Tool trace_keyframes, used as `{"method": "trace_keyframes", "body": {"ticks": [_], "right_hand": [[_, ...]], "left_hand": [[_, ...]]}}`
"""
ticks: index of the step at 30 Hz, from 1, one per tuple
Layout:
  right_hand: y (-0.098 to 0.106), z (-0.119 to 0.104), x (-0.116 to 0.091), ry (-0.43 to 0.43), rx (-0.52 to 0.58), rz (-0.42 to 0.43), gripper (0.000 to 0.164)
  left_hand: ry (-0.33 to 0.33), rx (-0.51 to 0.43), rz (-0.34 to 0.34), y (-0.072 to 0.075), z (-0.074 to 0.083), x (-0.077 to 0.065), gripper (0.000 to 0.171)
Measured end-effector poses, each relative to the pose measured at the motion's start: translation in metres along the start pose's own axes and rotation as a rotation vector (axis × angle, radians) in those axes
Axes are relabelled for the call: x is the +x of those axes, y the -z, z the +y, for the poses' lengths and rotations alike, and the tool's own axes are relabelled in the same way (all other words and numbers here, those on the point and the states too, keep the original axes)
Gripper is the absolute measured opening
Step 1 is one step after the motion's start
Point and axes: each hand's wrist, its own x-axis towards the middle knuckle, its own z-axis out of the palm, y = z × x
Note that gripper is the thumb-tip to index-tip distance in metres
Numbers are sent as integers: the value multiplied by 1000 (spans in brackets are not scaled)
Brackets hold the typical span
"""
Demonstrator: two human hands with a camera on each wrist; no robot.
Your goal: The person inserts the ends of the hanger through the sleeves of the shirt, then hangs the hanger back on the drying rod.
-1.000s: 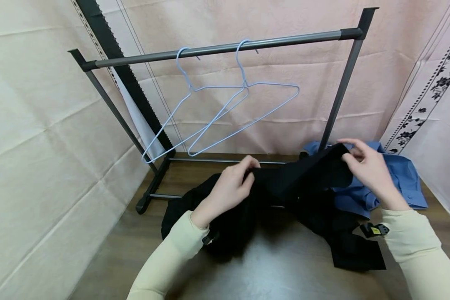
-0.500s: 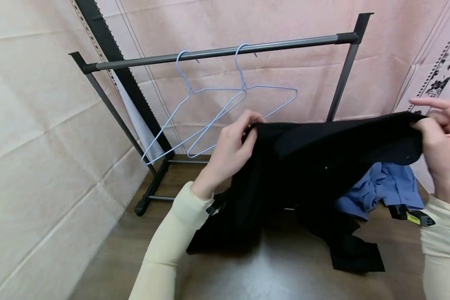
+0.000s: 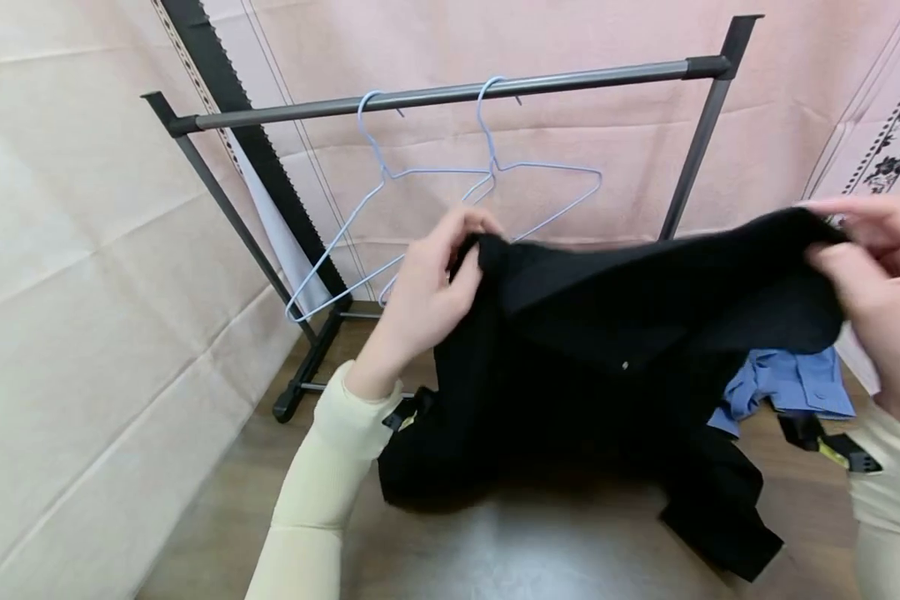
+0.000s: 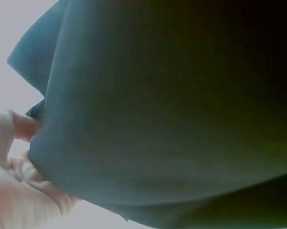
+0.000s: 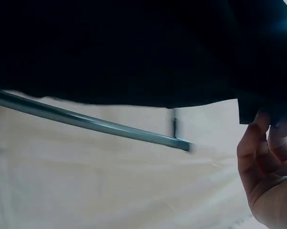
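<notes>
While holding up black garment (image 3: 562, 392) by its top edge in front of clothes rack (image 3: 435, 97), grips one end with curled fingers of left hand (image 3: 423, 292) and pinches the other with those of right hand (image 3: 892, 283). Hangs to or just above wood-grain surface (image 3: 532, 550); cannot tell which. Hides lower parts of right upright (image 3: 698, 150) and of pale blue hangers (image 3: 547, 166), and partly covers blue garment (image 3: 813, 383) at right. Backed by pale cloth (image 3: 585, 33).
</notes>
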Motion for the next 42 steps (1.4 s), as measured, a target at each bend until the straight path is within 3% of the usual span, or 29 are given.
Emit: {"method": "trace_keyframes", "body": {"ticks": [1,6,10,16,21,25,28,31,38,42], "right_hand": [[-5,3,-5,36,-13,-51,33],[-28,33,-31,172,-292,-294,37],[-45,52,-52,99,-359,-531,47],[-72,76,-84,-58,-323,-804,51],[-92,97,-117,-206,-273,-995,56],[-101,111,-138,-257,-237,-1113,60],[-103,116,-146,-267,-246,-1162,59],[-104,117,-147,-232,-279,-1150,56],[-107,112,-133,-118,-350,-993,51],[-110,112,-128,-105,-322,-960,50]], "left_hand": [[53,6,-24,-3,-6,-8,22],[354,49,-120,-16,-41,-49,19],[560,84,-187,-22,-71,-78,19],[702,145,-344,-27,-109,-114,22],[757,194,-506,-35,-129,-141,23],[777,236,-614,-40,-138,-159,22],[763,261,-647,-40,-141,-167,21],[718,296,-603,-37,-140,-167,19],[604,355,-364,-26,-116,-147,16],[540,339,-361,-27,-97,-142,17]]}}
